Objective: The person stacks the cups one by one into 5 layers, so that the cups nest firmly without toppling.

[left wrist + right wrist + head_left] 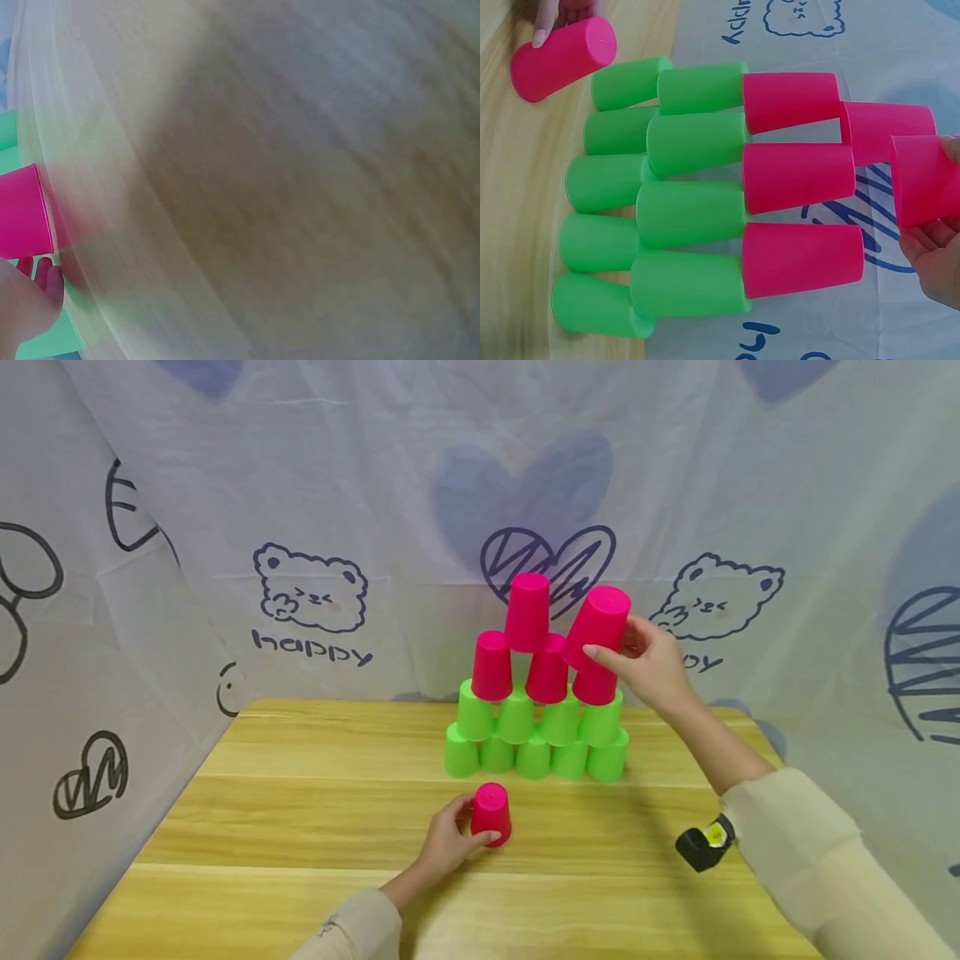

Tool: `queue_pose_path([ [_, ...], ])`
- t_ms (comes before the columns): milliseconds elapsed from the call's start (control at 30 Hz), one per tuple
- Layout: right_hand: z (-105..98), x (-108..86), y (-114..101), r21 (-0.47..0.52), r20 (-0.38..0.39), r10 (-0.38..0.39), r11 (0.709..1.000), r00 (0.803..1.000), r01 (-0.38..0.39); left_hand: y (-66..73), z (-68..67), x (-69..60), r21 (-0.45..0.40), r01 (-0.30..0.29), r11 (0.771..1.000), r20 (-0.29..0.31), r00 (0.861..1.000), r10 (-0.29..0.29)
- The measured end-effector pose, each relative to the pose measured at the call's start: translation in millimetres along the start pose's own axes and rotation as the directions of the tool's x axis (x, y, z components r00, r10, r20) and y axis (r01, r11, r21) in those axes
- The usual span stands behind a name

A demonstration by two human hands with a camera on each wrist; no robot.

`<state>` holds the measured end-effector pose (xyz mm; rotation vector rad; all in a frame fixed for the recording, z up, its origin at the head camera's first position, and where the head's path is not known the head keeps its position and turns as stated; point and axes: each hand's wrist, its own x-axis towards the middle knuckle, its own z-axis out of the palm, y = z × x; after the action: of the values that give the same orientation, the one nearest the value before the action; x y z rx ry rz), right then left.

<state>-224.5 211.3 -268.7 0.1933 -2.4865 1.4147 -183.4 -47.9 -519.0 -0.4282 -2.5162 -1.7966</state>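
A pyramid of upside-down cups stands on the table: two rows of several green cups [533, 757], a row of three pink cups [492, 667], and one pink cup [528, 612] on top at the left. My right hand [654, 667] holds another pink cup [928, 184] between thumb and fingers, tilted, beside that top cup and over the row's right end. Whether it touches the stack I cannot tell. In front of the pyramid, my left hand [447, 842] grips an upside-down pink cup [491, 817] low down at the tabletop.
The wooden table [300, 827] reaches back to a white cloth [412, 510] printed with hearts and bears, which hangs close behind the pyramid. More cloth hangs at the left and right. A black device with a yellow label [705, 842] is strapped at my right wrist.
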Motion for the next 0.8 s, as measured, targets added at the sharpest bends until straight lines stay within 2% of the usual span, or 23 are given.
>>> queue_pose_path([
  [500,4,19.6,-2,0.022,-0.023,0.069,0.997,0.997,-0.069,-1.1,1.5,-0.5,-0.032,-0.037,0.999,0.001,0.999,0.037],
  [800,9,28.2,0,0.033,-0.034,0.094,0.995,0.995,-0.093,-2.3,1.8,-0.1,0.026,-0.035,0.999,0.000,0.999,0.035],
])
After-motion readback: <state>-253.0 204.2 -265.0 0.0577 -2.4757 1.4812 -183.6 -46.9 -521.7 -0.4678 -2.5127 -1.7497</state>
